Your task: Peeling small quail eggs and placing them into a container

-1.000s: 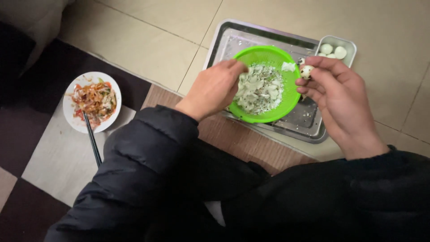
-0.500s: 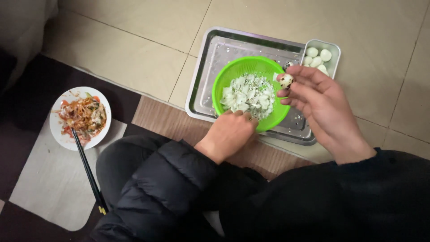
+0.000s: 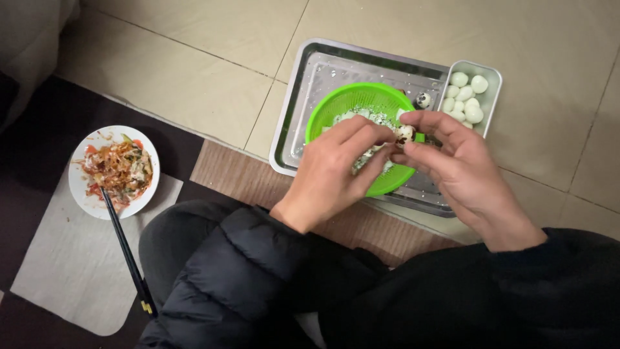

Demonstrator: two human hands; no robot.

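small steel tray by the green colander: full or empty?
Partly full. The small rectangular steel tray holds a cluster of peeled white eggs at its upper end; its lower end is hidden behind the right hand.

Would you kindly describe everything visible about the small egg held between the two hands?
The small egg is pale with dark speckles, seemingly with shell left on. It is pinched between the fingertips of the left hand and the right hand, directly above the green colander. The fingers hide much of it, so how far it is peeled cannot be told.
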